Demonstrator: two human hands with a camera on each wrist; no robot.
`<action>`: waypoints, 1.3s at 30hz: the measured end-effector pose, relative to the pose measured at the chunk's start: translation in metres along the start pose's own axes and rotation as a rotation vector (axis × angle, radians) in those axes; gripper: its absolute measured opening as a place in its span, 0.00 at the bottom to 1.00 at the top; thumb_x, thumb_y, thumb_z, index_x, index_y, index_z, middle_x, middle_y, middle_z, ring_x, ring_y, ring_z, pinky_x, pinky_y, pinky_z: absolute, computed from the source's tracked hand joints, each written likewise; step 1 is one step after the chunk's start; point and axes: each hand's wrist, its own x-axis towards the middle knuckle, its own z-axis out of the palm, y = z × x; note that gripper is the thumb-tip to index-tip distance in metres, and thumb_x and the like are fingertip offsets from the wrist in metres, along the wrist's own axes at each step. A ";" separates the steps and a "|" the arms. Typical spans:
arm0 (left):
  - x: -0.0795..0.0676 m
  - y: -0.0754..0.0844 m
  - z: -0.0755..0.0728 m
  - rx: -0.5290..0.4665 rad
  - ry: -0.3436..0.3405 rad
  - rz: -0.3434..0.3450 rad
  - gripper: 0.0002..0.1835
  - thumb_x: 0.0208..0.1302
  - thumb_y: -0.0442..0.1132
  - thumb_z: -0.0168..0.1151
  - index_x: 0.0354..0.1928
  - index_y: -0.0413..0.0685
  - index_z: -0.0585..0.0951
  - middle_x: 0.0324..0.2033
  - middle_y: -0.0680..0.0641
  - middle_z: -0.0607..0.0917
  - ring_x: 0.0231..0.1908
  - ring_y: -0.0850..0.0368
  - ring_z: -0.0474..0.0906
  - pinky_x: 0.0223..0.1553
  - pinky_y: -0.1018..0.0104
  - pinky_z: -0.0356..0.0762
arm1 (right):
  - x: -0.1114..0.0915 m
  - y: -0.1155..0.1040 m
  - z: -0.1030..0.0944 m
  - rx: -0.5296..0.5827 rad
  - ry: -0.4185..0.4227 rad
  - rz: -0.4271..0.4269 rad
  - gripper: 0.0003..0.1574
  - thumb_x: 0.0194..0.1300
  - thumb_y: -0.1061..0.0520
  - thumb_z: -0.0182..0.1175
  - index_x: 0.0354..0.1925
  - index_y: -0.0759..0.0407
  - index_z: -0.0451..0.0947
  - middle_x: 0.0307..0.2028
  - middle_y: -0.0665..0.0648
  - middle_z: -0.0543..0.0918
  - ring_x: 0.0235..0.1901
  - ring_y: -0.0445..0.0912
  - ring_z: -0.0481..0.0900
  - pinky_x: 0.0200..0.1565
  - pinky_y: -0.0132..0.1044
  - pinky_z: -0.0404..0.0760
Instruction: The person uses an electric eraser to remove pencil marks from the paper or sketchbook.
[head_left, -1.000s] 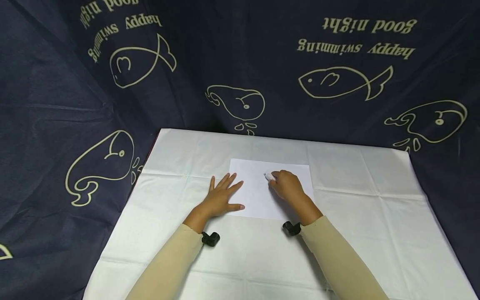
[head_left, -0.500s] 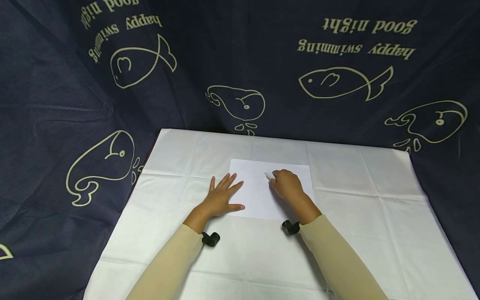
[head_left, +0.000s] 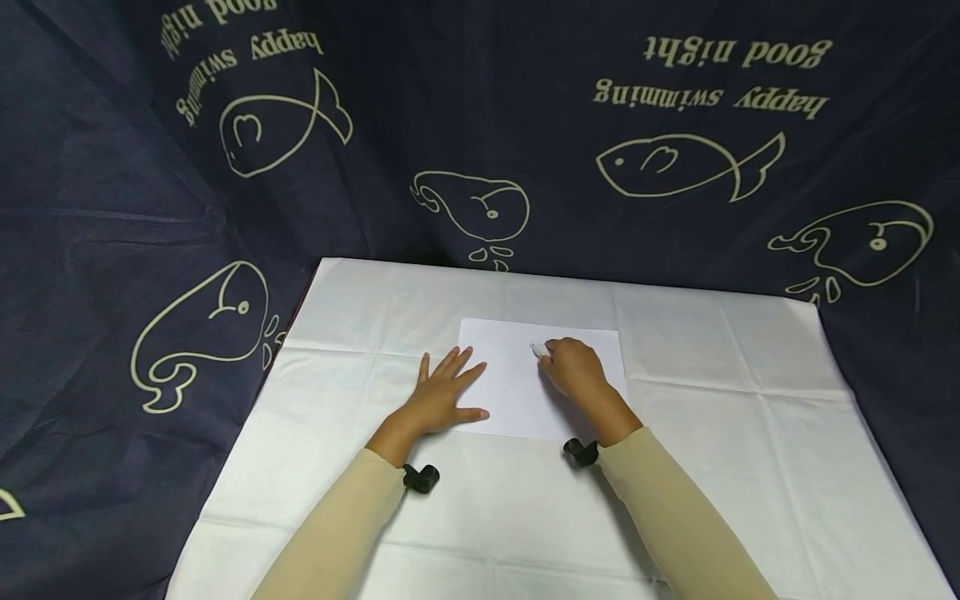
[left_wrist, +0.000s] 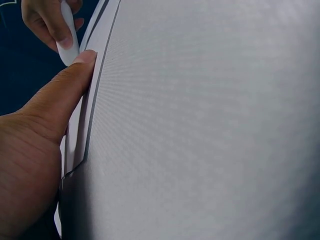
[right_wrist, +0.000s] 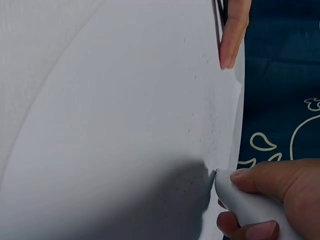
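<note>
A sheet of white paper [head_left: 512, 392] lies on the cloth-covered table. My left hand [head_left: 435, 400] rests on its left side with fingers spread, and the thumb touches near the front edge. My right hand [head_left: 579, 371] grips a white, rounded eraser [head_left: 540, 352] over the upper right part of the sheet. In the right wrist view, the tip of the eraser [right_wrist: 250, 202] meets the paper, pinched between thumb and fingers. Small dark crumbs and faint specks are scattered on the paper [right_wrist: 125, 100] beside it. The left wrist view shows the eraser [left_wrist: 70, 52] beyond my left thumb.
A white creased cloth [head_left: 712, 467] covers the table. Behind and to the left hangs a dark blue curtain [head_left: 420, 92] printed with fish, whales and lettering. A small black device [head_left: 422, 478] sits at the left wrist, and another black device [head_left: 581, 452] at the right.
My right hand and the eraser have shifted very slightly away from me and to the right on the paper. The left hand stays where it was.
</note>
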 end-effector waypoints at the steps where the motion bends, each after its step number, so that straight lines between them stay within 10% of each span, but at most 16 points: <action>1: 0.000 0.000 0.000 -0.002 -0.001 0.001 0.47 0.64 0.68 0.62 0.80 0.61 0.57 0.82 0.49 0.46 0.82 0.49 0.36 0.76 0.31 0.25 | 0.000 0.000 0.000 0.001 -0.012 0.005 0.19 0.72 0.55 0.59 0.55 0.65 0.83 0.46 0.68 0.87 0.48 0.62 0.84 0.50 0.55 0.82; 39: 0.001 -0.001 0.000 0.000 -0.003 -0.003 0.47 0.63 0.67 0.62 0.80 0.61 0.57 0.82 0.49 0.46 0.82 0.48 0.35 0.75 0.31 0.25 | 0.010 0.003 -0.004 0.005 -0.061 0.066 0.23 0.73 0.54 0.56 0.61 0.63 0.80 0.55 0.68 0.84 0.56 0.63 0.82 0.57 0.55 0.80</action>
